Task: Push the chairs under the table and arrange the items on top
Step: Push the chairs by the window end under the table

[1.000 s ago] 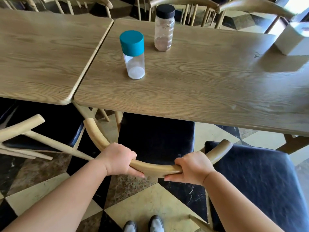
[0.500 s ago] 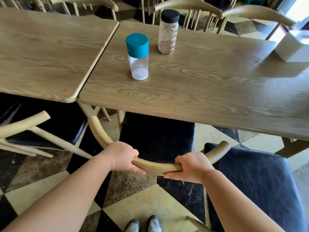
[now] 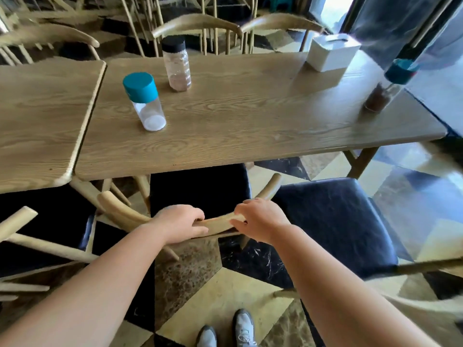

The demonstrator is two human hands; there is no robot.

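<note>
A wooden chair with a curved back rail (image 3: pixel 117 210) and a black seat (image 3: pixel 200 189) stands in front of me, its seat partly under the wooden table (image 3: pixel 250 141). My left hand (image 3: pixel 180 222) and my right hand (image 3: pixel 260 219) both grip the middle of the back rail, close together. On the table stand a clear jar with a teal lid (image 3: pixel 145 101), a clear jar with a black lid (image 3: pixel 176 63), a white box (image 3: pixel 330 52) and, near the right end, another teal-lidded jar (image 3: pixel 385 91).
A second black-seated chair (image 3: pixel 338 221) stands pulled out to the right, and another chair (image 3: pixel 37 221) to the left. A second table (image 3: pixel 42 116) abuts on the left. More chairs line the far side. My shoes (image 3: pixel 225 331) are on the tiled floor.
The chair has slid farther under the table. Both hands have moved closer together on the back rail. The view has lifted and now takes in the table's right end.
</note>
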